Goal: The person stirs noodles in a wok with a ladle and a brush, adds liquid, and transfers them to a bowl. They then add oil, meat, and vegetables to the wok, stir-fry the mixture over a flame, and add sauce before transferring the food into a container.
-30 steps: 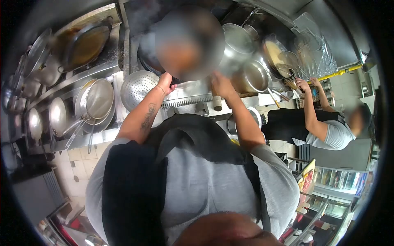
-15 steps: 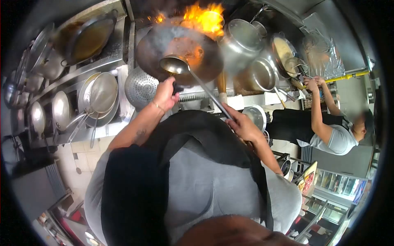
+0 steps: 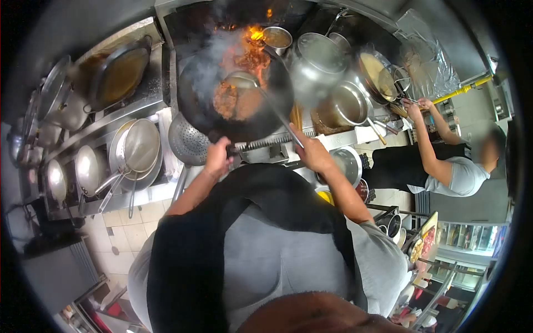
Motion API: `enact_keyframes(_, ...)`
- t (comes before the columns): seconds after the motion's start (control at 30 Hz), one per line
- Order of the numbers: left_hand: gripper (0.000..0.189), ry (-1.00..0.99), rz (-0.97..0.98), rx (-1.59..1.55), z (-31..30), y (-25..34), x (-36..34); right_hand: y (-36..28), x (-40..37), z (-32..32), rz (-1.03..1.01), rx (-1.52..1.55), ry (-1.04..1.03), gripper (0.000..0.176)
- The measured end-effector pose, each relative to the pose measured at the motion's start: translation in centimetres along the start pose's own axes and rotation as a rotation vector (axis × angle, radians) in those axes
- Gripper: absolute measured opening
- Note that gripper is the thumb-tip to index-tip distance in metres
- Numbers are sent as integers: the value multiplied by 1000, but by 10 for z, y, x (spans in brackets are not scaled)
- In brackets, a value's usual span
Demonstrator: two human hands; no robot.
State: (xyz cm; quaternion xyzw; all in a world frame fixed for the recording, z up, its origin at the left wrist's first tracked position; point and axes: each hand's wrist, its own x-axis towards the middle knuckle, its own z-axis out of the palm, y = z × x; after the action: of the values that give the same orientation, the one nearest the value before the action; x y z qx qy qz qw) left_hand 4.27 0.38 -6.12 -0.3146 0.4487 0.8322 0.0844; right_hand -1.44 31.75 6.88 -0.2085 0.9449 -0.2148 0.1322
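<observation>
In the head view, my left hand [image 3: 218,158] is closed around the dark handle of a large black wok [image 3: 194,108]. Reddish-brown food [image 3: 247,104] lies in the wok, with smoke and flame rising over its far side. My right hand [image 3: 312,151] wraps round the long handle of a ladle [image 3: 267,100]. The bowl of that ladle rests among the food, so its inside is partly hidden by smoke. A perforated strainer [image 3: 186,139] lies beside the wok on the left.
Flames [image 3: 255,33] burn behind the wok, near a small pot [image 3: 277,38]. A tall lidded pot [image 3: 316,61] and an open saucepan [image 3: 351,104] stand to the right. Mesh strainers [image 3: 141,145] lie at left. A co-worker [image 3: 444,161] holds a utensil at far right.
The wok has come down and tipped level, so its food now shows. The ladle bowl has gone from above the near rim into the food. Flames have shrunk and a small pot behind is visible.
</observation>
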Motion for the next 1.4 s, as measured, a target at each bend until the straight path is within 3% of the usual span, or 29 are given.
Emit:
enact_keyframes(0.07,15,133,-1,-99,37,39,6,8,-14,-17,-27,24,-157,75)
enact_keyframes(0.1,16,26,-77,-80,37,56,15,5,-19,-31,-80,59,-169,70)
enact_keyframes(0.17,17,28,-122,-76,50,74,33,21,-15,-33,-263,66,-107,71)
enact_keyframes(0.23,17,29,-104,-78,55,77,57,27,6,-27,-183,10,-206,74)
enact_keyframes(0.4,17,131,13,-10,26,13,45,23,48,40,69,-62,11,79)
enact_keyframes(0.43,19,159,14,72,11,-4,28,20,40,37,63,-62,24,79)
enact_keyframes(0.5,20,28,98,86,16,13,-42,7,19,24,32,13,42,80)
enact_keyframes(0.63,16,135,8,-99,29,39,8,1,-9,-9,22,15,-139,81)
enact_keyframes(0.7,15,-25,-95,-89,36,64,19,7,-16,-20,-88,16,-149,79)
enact_keyframes(0.8,15,-45,-114,-86,46,75,47,33,-3,-9,-265,74,-42,77)
enact_keyframes(0.83,14,-30,-84,-94,44,67,69,33,9,-3,-264,81,-48,77)
enact_keyframes(0.9,18,-24,-83,-76,35,49,85,23,32,19,-14,8,-76,75)
enact_keyframes(0.93,22,68,-58,-17,30,33,84,20,34,34,-11,12,-78,75)
enact_keyframes(0.97,24,97,67,-73,34,18,60,18,44,44,16,-6,-24,76)
enact_keyframes(1.0,23,133,47,10,25,9,35,17,49,47,45,-23,31,77)
enact_keyframes(1.07,19,76,72,138,3,-8,0,13,35,40,17,25,54,76)
enact_keyframes(1.13,17,62,49,35,12,5,-15,5,16,19,17,27,10,75)
enact_keyframes(1.23,19,79,-62,-104,31,47,23,-3,0,-21,37,23,-173,76)
enact_keyframes(1.27,18,-42,-90,-88,34,59,30,9,1,-20,-16,52,-163,77)
enact_keyframes(1.4,20,-58,-79,-61,34,51,83,42,28,17,-111,-25,-108,73)
